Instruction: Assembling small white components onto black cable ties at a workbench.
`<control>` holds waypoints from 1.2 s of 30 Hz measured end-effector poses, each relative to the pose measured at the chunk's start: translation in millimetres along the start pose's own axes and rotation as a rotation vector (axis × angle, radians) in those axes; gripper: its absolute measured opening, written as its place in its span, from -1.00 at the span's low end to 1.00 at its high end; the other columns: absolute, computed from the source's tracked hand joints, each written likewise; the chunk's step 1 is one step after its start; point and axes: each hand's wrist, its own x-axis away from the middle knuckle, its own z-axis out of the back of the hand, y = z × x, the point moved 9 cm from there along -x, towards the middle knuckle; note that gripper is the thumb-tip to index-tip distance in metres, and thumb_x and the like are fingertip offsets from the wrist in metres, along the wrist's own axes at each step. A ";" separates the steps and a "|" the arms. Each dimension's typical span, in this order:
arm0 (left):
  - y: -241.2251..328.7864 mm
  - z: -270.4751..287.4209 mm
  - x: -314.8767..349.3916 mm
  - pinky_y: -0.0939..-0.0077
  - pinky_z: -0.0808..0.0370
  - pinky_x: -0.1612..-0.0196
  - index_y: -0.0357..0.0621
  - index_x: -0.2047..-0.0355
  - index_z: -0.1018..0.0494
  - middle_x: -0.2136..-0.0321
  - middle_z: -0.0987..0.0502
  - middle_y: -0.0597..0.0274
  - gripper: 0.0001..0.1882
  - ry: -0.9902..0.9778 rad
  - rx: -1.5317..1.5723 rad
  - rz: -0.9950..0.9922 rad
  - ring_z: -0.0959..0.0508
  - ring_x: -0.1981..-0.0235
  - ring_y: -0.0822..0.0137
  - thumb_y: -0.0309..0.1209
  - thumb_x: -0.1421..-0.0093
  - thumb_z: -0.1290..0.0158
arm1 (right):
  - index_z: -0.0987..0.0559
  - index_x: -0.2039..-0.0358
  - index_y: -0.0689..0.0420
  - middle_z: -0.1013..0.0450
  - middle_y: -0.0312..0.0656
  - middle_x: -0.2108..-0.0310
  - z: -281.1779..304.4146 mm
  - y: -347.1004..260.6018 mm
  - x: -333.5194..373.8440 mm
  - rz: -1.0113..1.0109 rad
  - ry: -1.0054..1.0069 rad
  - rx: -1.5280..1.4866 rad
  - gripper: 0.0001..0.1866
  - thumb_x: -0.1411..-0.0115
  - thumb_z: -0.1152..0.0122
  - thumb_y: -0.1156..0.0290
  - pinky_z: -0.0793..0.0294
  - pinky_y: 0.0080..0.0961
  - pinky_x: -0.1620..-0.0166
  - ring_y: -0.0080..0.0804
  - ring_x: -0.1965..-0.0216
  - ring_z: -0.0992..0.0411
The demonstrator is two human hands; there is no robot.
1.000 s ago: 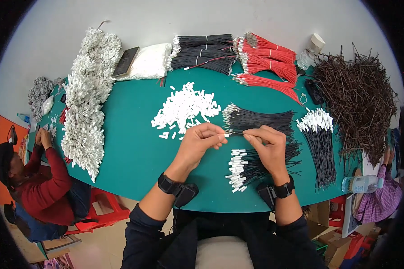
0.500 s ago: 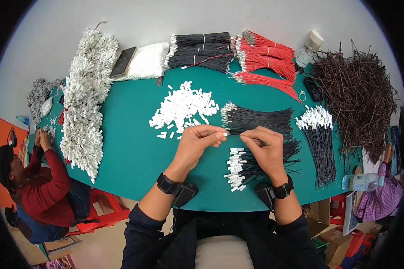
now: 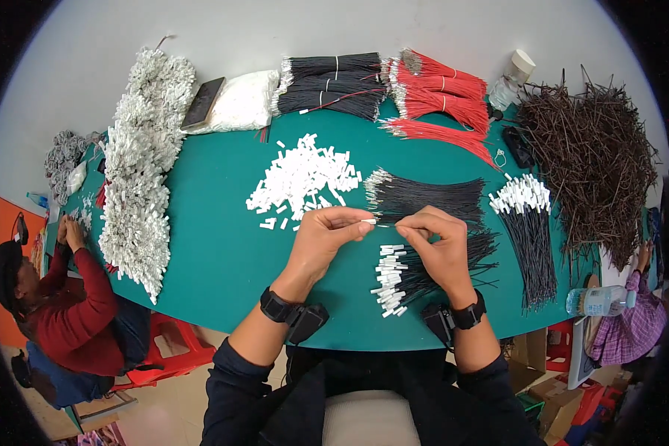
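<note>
Over the green table, my left hand (image 3: 322,239) pinches a small white connector housing (image 3: 369,221) between thumb and fingertips. My right hand (image 3: 440,241) is closed on a thin wire, whose tip points at the housing; whether it has entered cannot be made out. Behind my right fingers lies a bundle of black wires (image 3: 435,197) with bare metal terminals at its left end. Below my hands rests a group of black wires with white housings (image 3: 389,279) on their ends. Loose white housings (image 3: 305,175) are heaped beyond my left hand.
A finished-looking bundle of black wires (image 3: 528,245) lies at right, beside a dark wire pile (image 3: 587,163). Red bundles (image 3: 442,93), black bundles (image 3: 331,93) and a white bag (image 3: 241,104) line the back. A white-tipped heap (image 3: 137,178) stands left, near a person (image 3: 74,312).
My right fingertips have shifted very slightly left and the thin wire between my hands shows more clearly. My left hand keeps its pinch on the housing.
</note>
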 end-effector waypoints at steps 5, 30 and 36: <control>-1.5 1.6 -1.2 0.62 -0.55 0.19 -0.31 0.16 -0.66 0.30 -0.70 0.14 -0.81 0.003 0.054 -0.004 -0.64 0.28 0.47 -0.57 -0.20 -0.28 | -0.71 0.35 0.27 -0.54 -0.26 0.50 0.7 -0.9 0.1 0.005 0.020 -0.010 -0.91 -0.08 -0.40 0.64 -0.27 -0.62 0.44 -0.60 0.52 -0.34; 5.9 -0.3 3.4 0.68 -0.54 0.24 -0.30 0.21 -0.68 0.34 -0.70 0.19 -0.81 0.041 -0.022 -0.022 -0.62 0.35 0.52 -0.62 -0.13 -0.32 | -0.70 0.35 0.27 -0.52 -0.27 0.52 -1.9 -2.3 2.1 0.024 0.028 0.001 -0.90 -0.07 -0.39 0.66 -0.26 -0.61 0.46 -0.61 0.54 -0.32; 7.2 -0.2 4.0 0.68 -0.55 0.23 -0.30 0.23 -0.68 0.33 -0.71 0.18 -0.82 0.036 -0.063 -0.047 -0.63 0.35 0.52 -0.63 -0.12 -0.32 | -0.70 0.34 0.26 -0.52 -0.23 0.52 -2.9 -0.6 1.5 0.053 -0.001 0.020 -0.89 -0.07 -0.40 0.66 -0.29 -0.59 0.50 -0.57 0.59 -0.35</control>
